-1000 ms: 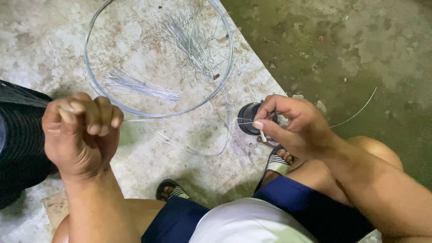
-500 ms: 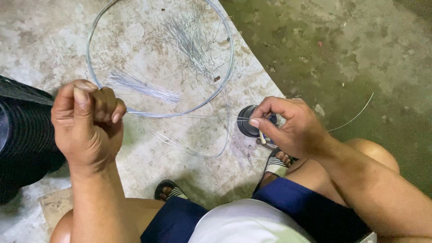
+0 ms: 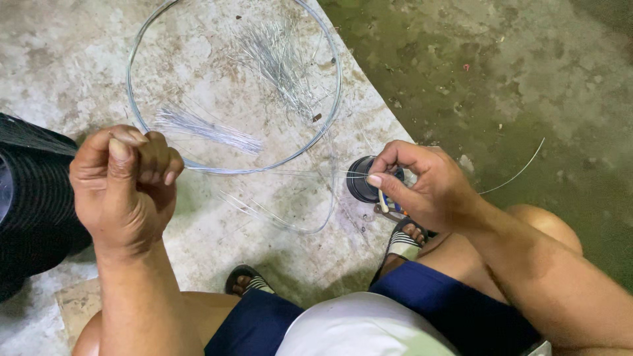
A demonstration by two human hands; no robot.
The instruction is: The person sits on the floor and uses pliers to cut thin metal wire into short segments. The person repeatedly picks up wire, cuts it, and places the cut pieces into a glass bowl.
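My left hand (image 3: 125, 188) is a closed fist at the left, gripping the end of a thin silvery wire (image 3: 277, 173). The wire runs taut across to my right hand (image 3: 425, 188), which pinches it between thumb and forefinger just over a small black spool (image 3: 359, 183) on the floor. A loose wire tail (image 3: 521, 171) curves out to the right behind that hand. Under the right palm lies a small tool with coloured handles, mostly hidden.
A large wire hoop (image 3: 337, 86) lies on the pale concrete, with two bundles of short cut wires (image 3: 208, 130) (image 3: 277, 59) inside it. A black ribbed object (image 3: 33, 198) stands at the left edge. My sandalled feet (image 3: 403, 242) are close below. Darker, greenish floor lies to the right.
My left fist has risen a little and turned, with the thumb now on top. The right hand has shifted slightly left, still pinching the wire by the spool.
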